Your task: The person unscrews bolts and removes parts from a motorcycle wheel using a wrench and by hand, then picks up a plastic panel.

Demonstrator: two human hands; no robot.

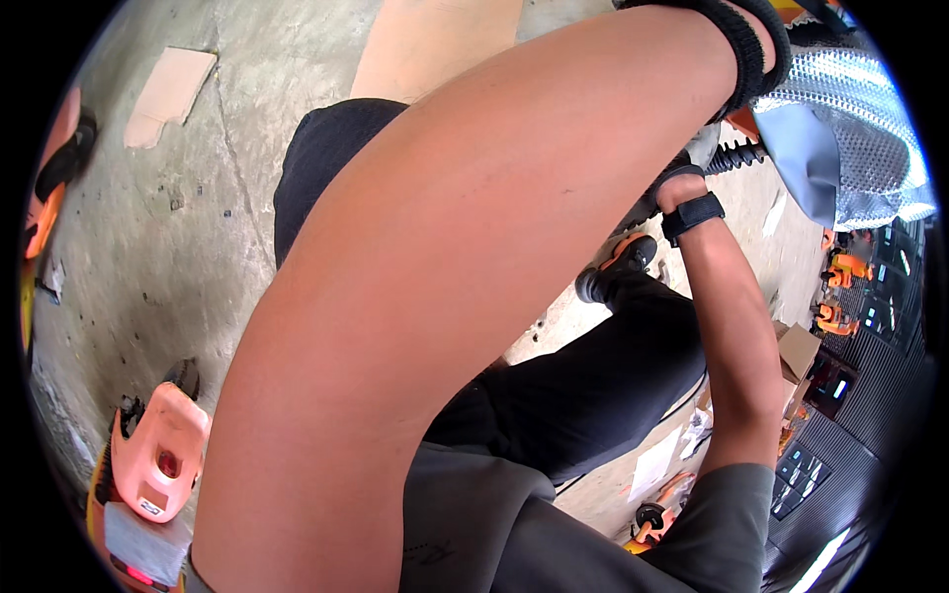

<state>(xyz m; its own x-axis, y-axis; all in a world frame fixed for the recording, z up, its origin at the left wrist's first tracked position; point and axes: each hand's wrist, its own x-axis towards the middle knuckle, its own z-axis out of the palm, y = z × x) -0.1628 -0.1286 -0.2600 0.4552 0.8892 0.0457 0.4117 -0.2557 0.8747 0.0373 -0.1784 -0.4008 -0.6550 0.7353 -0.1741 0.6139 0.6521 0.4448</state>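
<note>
My left forearm crosses the whole picture up to a black wristband [743, 59] at the upper right; beyond it the left hand is cut off by the top edge, its fingers out of sight. My right hand [682, 186], with a black strap [694, 217] at the wrist, reaches in behind that forearm. Its fingers are hidden, so what it touches cannot be told. Close beside it is a black coil spring [737, 156]. Silver bubble wrap [860, 128] and a smooth grey flap [806, 158] hang just right of the spring.
An orange scooter-like vehicle [163, 455] stands at the lower left, another [44, 212] at the left rim. Cardboard pieces [170, 94] lie on the concrete floor [119, 257]. Several orange vehicles [840, 296] and a cardboard box [796, 356] are at the right. My shoe [628, 259] rests below the right hand.
</note>
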